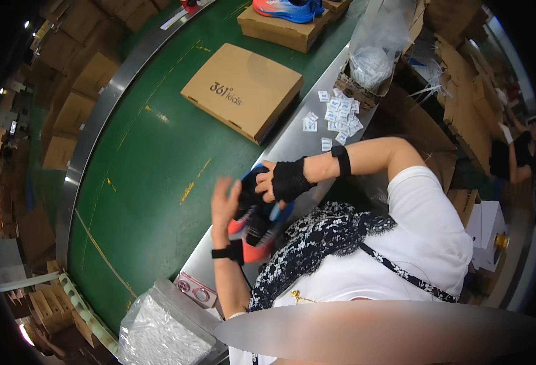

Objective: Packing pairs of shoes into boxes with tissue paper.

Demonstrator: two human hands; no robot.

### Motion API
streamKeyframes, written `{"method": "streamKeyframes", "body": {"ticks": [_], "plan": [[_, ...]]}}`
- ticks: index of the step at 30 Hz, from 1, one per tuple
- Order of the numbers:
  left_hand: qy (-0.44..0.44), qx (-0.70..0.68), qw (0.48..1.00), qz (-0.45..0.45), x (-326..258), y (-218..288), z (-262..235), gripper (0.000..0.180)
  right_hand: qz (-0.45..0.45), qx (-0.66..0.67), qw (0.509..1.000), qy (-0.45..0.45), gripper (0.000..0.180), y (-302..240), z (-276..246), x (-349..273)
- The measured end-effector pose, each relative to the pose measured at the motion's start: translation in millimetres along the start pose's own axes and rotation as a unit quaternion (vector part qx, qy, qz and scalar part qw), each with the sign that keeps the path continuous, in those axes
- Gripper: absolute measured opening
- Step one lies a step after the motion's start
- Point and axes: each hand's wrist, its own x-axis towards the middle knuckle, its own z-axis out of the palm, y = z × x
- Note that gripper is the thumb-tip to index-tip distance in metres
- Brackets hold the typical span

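Note:
Against my body, at the belt's near edge, is a pair of blue, black and coral sneakers, partly hidden by my hands. My right hand, in a black fingerless wrist support, curls its fingers over the upper sneaker's dark opening. Beside the sneakers, my left hand is raised with fingers stretched out, somewhat blurred, a black band round its wrist. Small white sachets lie scattered on the metal ledge past my right forearm. A closed brown shoebox rests on the green belt ahead.
Farther along stands another shoebox with a blue and orange sneaker on top. A carton holding a clear plastic bag is at the far right. Near left are a plastic-wrapped stack and a pink phone-like device.

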Motion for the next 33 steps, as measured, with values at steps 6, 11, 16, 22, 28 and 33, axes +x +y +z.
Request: {"method": "streamKeyframes", "body": {"ticks": [6,11,16,22,28,33], "plan": [[-0.175,-0.049,0.976,-0.119,6.1,34.3,14.3,0.037,0.416,-0.122,0.901,-0.015,0.036,96.8,-9.1,-31.8],[-0.168,0.044,0.980,-0.097,19.5,47.0,23.0,0.045,0.378,-0.316,0.841,0.223,0.052,147.9,70.0,-54.9],[0.122,0.203,0.959,0.157,41.9,73.6,18.9,0.057,0.422,0.043,0.825,0.374,0.075,77.1,-10.9,-9.4],[0.077,0.079,0.994,-0.003,39.8,85.2,-0.2,0.055,0.404,0.049,0.809,0.424,0.075,62.9,-12.5,-14.4],[0.173,-0.064,0.983,0.003,24.8,16.5,12.2,0.048,0.320,-0.058,0.857,0.400,0.070,47.5,47.0,24.1],[0.161,0.185,0.968,0.055,48.6,81.2,-20.2,0.047,0.419,0.239,0.725,0.492,0.067,31.7,-22.0,28.2]]}}
